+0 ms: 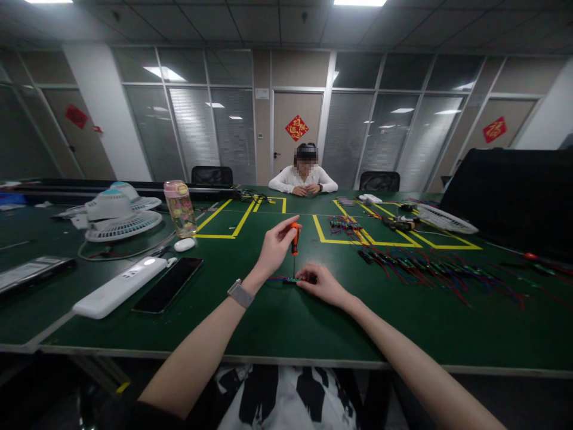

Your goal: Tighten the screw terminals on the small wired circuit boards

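My left hand has its fingers closed around the orange and black handle of a screwdriver. The screwdriver stands upright, its thin shaft reaching down to a small green circuit board on the table. Red and blue wires run from the board's left side, partly behind my left wrist. At the board's right end, my right hand pinches the edge with curled fingers. Whether the tip sits in a screw is too small to make out.
Many wired circuit boards lie in a row at right on the green table. A phone, a white power strip, a bottle and a fan are at left. Another person sits opposite.
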A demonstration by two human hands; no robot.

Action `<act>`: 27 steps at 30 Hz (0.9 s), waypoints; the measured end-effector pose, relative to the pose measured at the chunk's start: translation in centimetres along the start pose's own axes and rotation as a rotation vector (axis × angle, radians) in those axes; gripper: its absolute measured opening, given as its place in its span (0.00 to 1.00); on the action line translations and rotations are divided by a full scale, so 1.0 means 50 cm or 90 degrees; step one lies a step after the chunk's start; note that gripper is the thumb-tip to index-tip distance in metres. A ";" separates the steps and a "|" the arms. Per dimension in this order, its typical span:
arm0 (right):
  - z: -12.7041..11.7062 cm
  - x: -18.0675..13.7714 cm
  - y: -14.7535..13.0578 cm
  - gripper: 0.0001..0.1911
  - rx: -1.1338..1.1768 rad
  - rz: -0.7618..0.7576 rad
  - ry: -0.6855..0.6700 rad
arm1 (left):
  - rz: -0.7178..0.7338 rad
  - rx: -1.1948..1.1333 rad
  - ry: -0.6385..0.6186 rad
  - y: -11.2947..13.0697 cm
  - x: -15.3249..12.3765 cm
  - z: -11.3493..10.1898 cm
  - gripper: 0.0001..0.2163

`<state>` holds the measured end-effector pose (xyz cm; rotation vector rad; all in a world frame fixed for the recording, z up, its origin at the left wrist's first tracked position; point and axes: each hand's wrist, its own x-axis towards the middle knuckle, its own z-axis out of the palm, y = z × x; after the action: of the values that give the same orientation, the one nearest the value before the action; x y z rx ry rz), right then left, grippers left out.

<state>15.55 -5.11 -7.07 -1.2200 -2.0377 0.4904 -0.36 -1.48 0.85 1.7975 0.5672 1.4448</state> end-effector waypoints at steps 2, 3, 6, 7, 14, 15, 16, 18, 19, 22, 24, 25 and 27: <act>0.000 0.000 0.000 0.06 -0.001 0.001 0.001 | 0.018 0.045 0.025 0.000 -0.001 0.000 0.16; -0.001 0.000 -0.001 0.06 -0.002 0.001 0.002 | 0.025 0.067 0.033 0.000 -0.002 0.000 0.15; -0.001 -0.001 -0.002 0.06 -0.002 -0.001 0.001 | 0.031 0.075 0.032 -0.001 0.001 -0.002 0.14; -0.001 -0.001 -0.002 0.06 -0.001 -0.001 0.001 | 0.025 0.056 0.020 -0.002 0.002 -0.003 0.15; 0.001 0.000 0.000 0.06 0.002 0.001 0.001 | 0.040 0.059 0.012 -0.005 -0.001 0.003 0.15; 0.001 0.000 0.000 0.06 0.001 0.002 0.000 | 0.062 0.104 0.027 -0.003 -0.003 0.003 0.13; 0.000 0.000 0.000 0.06 0.001 0.004 -0.001 | 0.081 0.150 0.040 -0.001 -0.006 0.003 0.12; 0.000 0.000 0.001 0.07 0.000 0.004 -0.002 | 0.110 0.213 0.061 0.002 -0.008 0.002 0.11; 0.000 0.000 0.001 0.06 0.000 0.002 -0.001 | 0.117 0.220 0.063 0.002 -0.008 0.001 0.12; 0.000 0.000 0.003 0.06 -0.002 -0.008 -0.001 | 0.090 0.130 0.022 -0.001 -0.005 0.000 0.15; -0.001 -0.001 0.003 0.06 -0.005 -0.008 0.001 | 0.053 0.056 0.004 -0.004 -0.003 0.001 0.17; -0.001 -0.001 0.003 0.06 -0.007 -0.007 0.002 | 0.046 0.048 0.011 -0.005 -0.003 0.001 0.17; -0.001 -0.001 0.003 0.06 -0.009 -0.003 0.004 | 0.065 0.096 0.051 -0.005 -0.004 0.000 0.16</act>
<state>15.68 -5.11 -7.15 -1.2239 -2.0422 0.4701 -0.37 -1.47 0.55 1.9156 0.6483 1.5849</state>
